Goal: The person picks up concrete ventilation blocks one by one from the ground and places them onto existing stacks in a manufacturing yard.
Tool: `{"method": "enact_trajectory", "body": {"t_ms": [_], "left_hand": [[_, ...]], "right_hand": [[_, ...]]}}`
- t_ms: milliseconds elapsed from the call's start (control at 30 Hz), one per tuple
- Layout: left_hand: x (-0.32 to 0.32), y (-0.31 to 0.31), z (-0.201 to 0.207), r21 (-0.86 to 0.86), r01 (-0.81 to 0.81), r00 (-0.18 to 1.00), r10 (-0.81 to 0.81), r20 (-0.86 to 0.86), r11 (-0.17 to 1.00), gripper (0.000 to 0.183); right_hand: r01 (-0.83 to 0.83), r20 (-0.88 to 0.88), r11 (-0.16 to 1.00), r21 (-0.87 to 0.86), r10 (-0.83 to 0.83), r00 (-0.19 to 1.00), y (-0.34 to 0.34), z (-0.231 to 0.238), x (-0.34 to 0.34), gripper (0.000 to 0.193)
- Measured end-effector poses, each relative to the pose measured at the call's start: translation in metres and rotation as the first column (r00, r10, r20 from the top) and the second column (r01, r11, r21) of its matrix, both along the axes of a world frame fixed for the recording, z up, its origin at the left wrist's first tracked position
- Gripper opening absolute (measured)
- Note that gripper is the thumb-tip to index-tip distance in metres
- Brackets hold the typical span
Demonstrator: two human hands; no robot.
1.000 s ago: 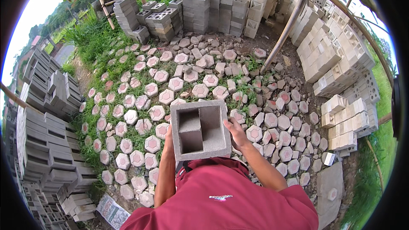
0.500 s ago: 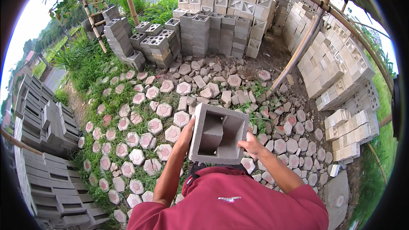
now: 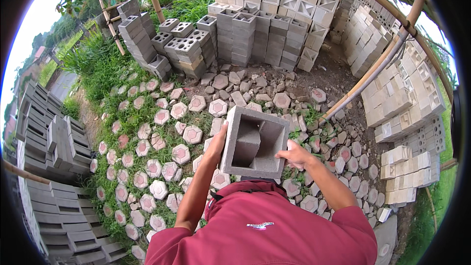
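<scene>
A grey concrete breeze block (image 3: 229,159) is held up in front of my chest, its hollow face with an angled inner partition turned toward me. My left hand (image 3: 216,145) presses flat along its left side, fingers mostly hidden behind it. On the right side, my right hand (image 3: 294,155) grips the edge, thumb on the near face and fingers behind. Both hands are closed on the block, which is tilted slightly and clear of the ground.
Hexagonal paving stones (image 3: 181,153) lie over grass and rubble below. Stacked grey blocks (image 3: 235,39) stand ahead, with pale block stacks (image 3: 390,93) at right and more grey blocks (image 3: 64,142) at left. A bamboo pole (image 3: 373,71) slants down at front right.
The block and both hands have risen slightly in the picture and shifted a little right. The view has turned, so the stacks ahead sit further right. My grip stays the same.
</scene>
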State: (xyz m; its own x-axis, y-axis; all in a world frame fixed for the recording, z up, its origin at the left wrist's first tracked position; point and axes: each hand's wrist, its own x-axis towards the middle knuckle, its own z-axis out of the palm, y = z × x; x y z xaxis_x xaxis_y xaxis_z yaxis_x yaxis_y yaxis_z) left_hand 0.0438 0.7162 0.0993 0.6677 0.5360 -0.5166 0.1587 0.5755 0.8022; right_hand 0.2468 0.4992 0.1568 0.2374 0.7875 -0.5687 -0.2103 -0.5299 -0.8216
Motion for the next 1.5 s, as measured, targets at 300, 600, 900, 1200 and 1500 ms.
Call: {"method": "enact_trajectory", "body": {"t_ms": [300,600,900,1200,1500], "left_hand": [[0.115,0.126,-0.015,-0.004,-0.223,0.968,0.222,0.117,0.975,0.059],[0.191,0.243,-0.023,-0.122,-0.259,0.962,0.267,0.052,0.958,0.055],[0.261,0.367,-0.061,-0.231,-0.075,0.994,0.054,-0.098,0.97,0.053],[0.277,0.404,-0.143,-0.639,-0.085,0.869,0.37,0.327,0.765,0.07],[0.405,0.372,-0.203,-0.741,-0.553,0.719,0.667,-0.194,0.381,0.068]], "right_hand": [[-0.141,0.092,0.986,0.085,0.133,0.987,0.17,0.001,0.126,0.047],[-0.193,0.085,0.979,-0.061,0.198,0.976,0.297,0.002,0.202,0.053],[0.04,-0.049,0.971,-0.236,-0.053,0.997,0.404,-0.037,0.268,0.045],[0.068,-0.213,0.846,-0.529,-0.21,0.954,0.478,-0.061,0.327,0.041],[0.077,-0.067,0.802,-0.592,-0.144,0.987,0.528,-0.158,0.433,0.043]]}}
